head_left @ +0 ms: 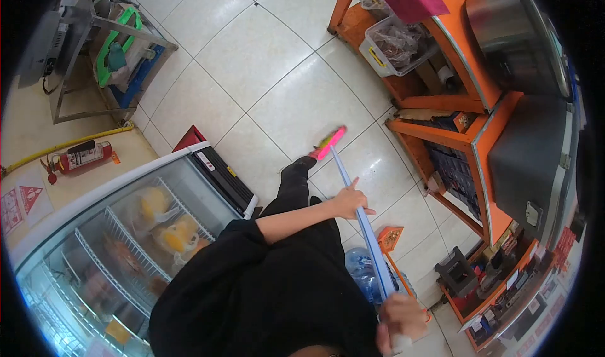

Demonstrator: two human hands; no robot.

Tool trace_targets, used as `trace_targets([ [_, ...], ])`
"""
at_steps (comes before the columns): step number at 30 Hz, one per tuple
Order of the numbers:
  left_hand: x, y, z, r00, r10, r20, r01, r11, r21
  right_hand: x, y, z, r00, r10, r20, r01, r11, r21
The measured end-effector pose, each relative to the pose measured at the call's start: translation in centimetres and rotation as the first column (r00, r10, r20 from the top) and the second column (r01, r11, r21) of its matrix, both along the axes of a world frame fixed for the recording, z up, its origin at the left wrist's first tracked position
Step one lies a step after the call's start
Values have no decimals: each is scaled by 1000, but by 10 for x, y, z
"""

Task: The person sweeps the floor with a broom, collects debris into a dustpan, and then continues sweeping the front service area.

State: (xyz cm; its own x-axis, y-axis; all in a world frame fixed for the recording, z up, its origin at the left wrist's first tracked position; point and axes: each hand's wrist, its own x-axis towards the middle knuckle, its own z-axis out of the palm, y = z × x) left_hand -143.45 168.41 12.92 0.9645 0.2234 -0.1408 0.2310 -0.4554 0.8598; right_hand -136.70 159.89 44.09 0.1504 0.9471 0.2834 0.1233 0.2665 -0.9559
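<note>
A broom with a pale blue handle (377, 251) and a pink and green head (329, 144) slants across the middle of the view, its head on the tiled floor. Partway down the handle is my left hand (350, 202), its fingers around the shaft and one finger stretched out. My right hand (401, 322) grips the handle near its upper end, at the bottom of the view. The broom head lies right by my foot, which it partly overlaps in view.
A glass-topped freezer (142, 168) stands at the left, a fire extinguisher (82, 158) beyond it. Orange shelving (466, 144) lines the right. An orange dustpan (390, 238) and a large blue water bottle (359, 270) are beside my legs. A metal rack (94, 114) stands upper left.
</note>
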Motion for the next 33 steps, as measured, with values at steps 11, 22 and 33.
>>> trace_targets([
  [11,-189,157,-54,804,544,-241,-461,825,326,-36,74,-117,994,106,7,-99,954,-284],
  [22,-105,72,-66,909,416,-27,-416,904,-99,-37,69,-51,993,-11,-115,-19,966,-256],
  [33,-61,129,6,976,142,164,-175,964,202,4,37,-2,1000,12,-1,-12,975,-220],
])
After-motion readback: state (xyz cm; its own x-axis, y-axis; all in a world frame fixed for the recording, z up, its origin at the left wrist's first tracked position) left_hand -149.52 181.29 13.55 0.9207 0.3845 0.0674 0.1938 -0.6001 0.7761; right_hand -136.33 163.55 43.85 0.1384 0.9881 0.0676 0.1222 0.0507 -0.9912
